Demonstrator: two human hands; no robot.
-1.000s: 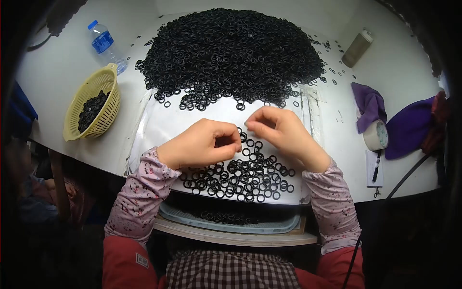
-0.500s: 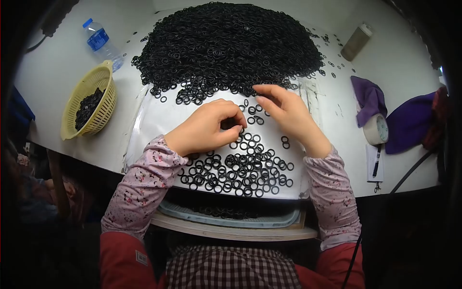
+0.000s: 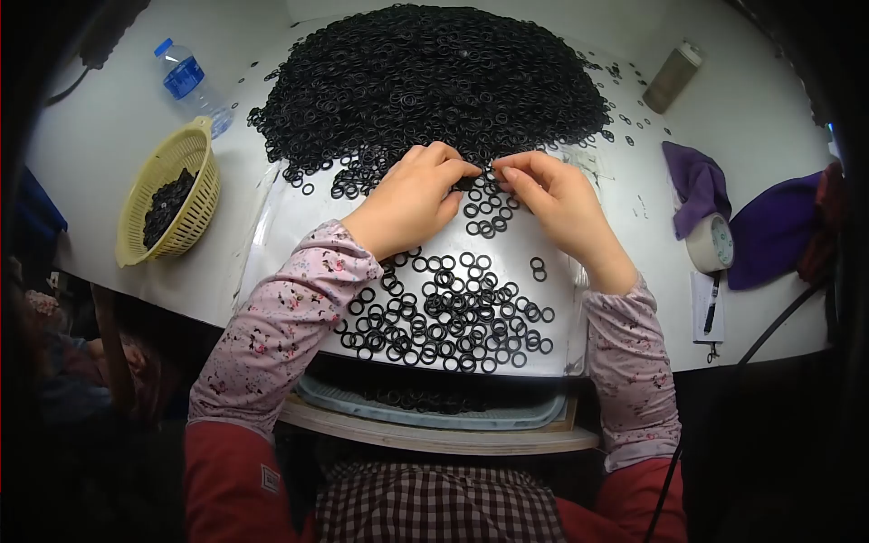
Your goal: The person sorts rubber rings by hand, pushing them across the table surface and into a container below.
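A large heap of black rings covers the back of the white sheet. My left hand is at the heap's front edge, its thumb and index finger apart, with rings under and beside the fingertips. Close to its right, my right hand touches rings at the same edge, fingers bent and thumb near the index finger; whether a ring is between them is too small to tell. Several loose rings lie between the hands. A spread of rings covers the front of the sheet.
On the left stand a yellow basket holding black pieces and a bottle with a blue cap. At right are a grey bottle, purple cloth, tape roll and notepad with pen. Below the table edge sits a blue-grey tray.
My left hand has moved up and forward to the heap's edge. My right hand has moved forward to the heap too. More loose rings now lie between the heap and the front spread.
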